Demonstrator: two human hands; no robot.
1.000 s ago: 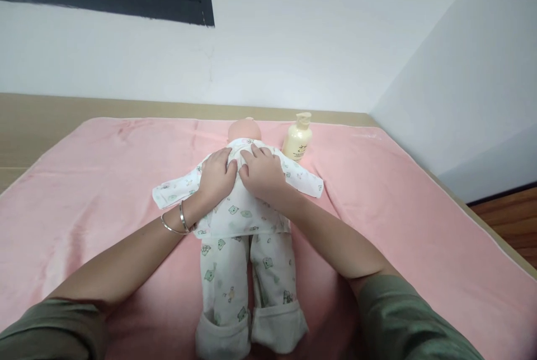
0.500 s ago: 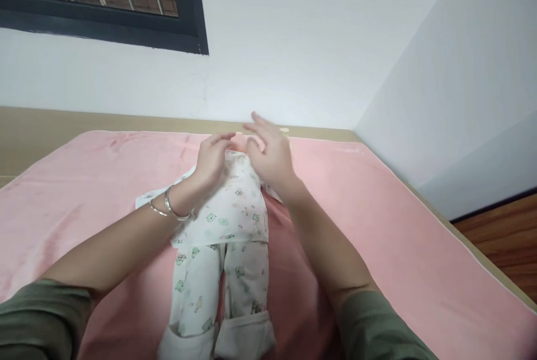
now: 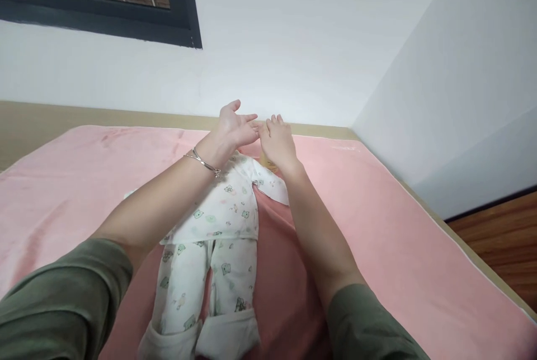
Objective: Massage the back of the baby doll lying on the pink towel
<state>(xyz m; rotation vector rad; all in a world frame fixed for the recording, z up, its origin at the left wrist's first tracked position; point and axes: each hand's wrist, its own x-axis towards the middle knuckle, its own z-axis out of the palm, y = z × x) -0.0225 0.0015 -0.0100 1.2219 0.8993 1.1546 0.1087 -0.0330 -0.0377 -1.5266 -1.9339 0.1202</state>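
A small white long-sleeved top with green animal prints lies laid out, with matching pants below it, their cuffs turned up. Just beyond the collar, my left hand is held palm up, fingers spread and nothing in them; a silver bracelet circles its wrist. My right hand lies palm down over the top of a yellowish bottle, fingers stretched forward, its thumb side against my left fingertips. The hand covers most of the bottle. What lies at the collar is mostly hidden by my left hand and forearm.
A pink blanket covers the surface beneath the clothes. Behind it runs a beige ledge along the white wall. A dark-framed window is at upper left, brown wood at right.
My left hand has turned palm up and moved right from above the collar. My right hand has lowered onto the bottle. The view has shifted slightly, and the right sleeve of the top now shows.
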